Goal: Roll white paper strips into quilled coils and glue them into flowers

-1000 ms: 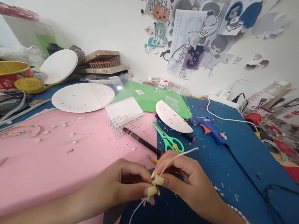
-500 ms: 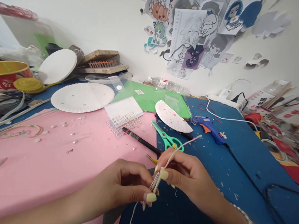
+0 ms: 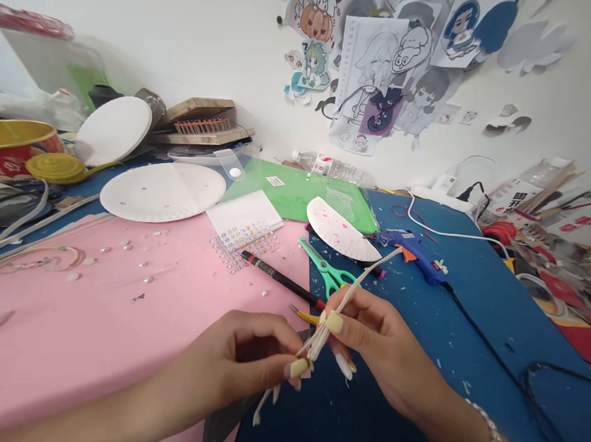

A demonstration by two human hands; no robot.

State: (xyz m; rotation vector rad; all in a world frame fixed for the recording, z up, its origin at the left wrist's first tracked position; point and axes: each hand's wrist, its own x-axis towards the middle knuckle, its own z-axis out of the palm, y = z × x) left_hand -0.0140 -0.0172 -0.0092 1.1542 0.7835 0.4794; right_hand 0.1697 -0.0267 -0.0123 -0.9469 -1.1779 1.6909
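Observation:
A cream-white cord [image 3: 319, 343], folded into a small bundle of loops, hangs between my two hands. My right hand [image 3: 375, 332] pinches the bundle's upper end between thumb and fingers, and one loose end slants up past it. With thumb and forefinger closed, my left hand [image 3: 254, 360] grips the cord's lower strand, whose other end dangles below. Just beyond lie green-handled scissors [image 3: 322, 268], a black marker [image 3: 286, 282] and a yellow-handled pointed tool [image 3: 304, 315], partly hidden by my right hand.
A blue glue gun [image 3: 421, 254] with its black cable lies right. A pink-speckled half plate [image 3: 339, 232] rests near a green folder [image 3: 291, 197]. White paper plates [image 3: 164, 193], rhinestone sheets [image 3: 241, 241] and scattered pearls [image 3: 148, 279] are left, on pink paper [image 3: 179, 314].
My right hand has shifted slightly, now holding the bundle higher with its loops spread downward. My left fingers have slid to a single strand at the lower side. The table items are unmoved.

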